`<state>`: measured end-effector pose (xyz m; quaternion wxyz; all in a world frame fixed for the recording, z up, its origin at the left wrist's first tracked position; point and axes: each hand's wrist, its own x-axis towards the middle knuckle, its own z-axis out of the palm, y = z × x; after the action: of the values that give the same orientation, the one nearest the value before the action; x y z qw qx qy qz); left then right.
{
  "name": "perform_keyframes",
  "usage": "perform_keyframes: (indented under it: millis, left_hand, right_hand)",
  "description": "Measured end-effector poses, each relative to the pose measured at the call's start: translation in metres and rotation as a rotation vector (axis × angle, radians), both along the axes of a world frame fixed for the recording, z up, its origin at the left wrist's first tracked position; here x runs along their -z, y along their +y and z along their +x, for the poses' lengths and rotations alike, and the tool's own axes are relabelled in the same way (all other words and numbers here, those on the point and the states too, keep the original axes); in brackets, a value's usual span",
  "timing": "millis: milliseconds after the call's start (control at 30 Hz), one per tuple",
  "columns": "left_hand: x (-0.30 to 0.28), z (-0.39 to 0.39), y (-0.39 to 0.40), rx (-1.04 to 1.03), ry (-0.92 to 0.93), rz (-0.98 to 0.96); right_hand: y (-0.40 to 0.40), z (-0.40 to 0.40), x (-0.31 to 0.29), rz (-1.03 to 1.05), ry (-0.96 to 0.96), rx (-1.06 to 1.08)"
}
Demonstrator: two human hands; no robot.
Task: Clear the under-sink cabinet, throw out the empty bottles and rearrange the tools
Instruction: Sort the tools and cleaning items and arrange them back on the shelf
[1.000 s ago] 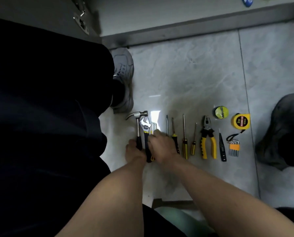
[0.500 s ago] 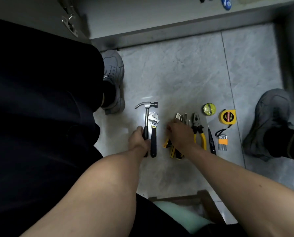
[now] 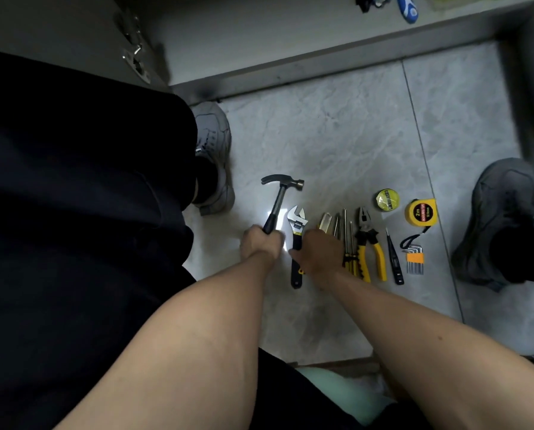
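The tools are laid in a row on the floor (image 3: 337, 125), handles toward the near side, seemingly for easy sorting; the hammer (image 3: 278, 202) is clamped by its handle in the left hand (image 3: 261, 243), head angled far and right; the right hand (image 3: 318, 252) is rested over the handles between the wrench (image 3: 296, 240) and screwdrivers (image 3: 346, 240), its grip hidden, so its state cannot be told; the pliers (image 3: 368, 246) and tape measure (image 3: 420, 212) are left untouched at right.

Right hand (image 3: 316, 252) hides screwdriver handles (image 3: 349, 259); hammer (image 3: 279, 198) grip hidden.
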<state>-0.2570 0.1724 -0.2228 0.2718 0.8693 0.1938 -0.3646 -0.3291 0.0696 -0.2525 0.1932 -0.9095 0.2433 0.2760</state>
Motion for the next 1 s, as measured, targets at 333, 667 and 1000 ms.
perform_keyframes:
  millis: [333, 667, 1000]
  left_hand:
    - [-0.037, 0.016, -0.023, 0.066, 0.044, 0.011]
    - [-0.093, 0.034, -0.045, -0.058, -0.095, -0.123]
    - [-0.159, 0.095, -0.086, 0.044, -0.3, -0.283]
  right_hand:
    - [0.005, 0.005, -0.001, 0.018, -0.006, -0.122]
    - [-0.029, 0.006, -0.05, 0.124, -0.16, 0.178]
    - [-0.108, 0.065, -0.151, 0.219, -0.294, 0.709]
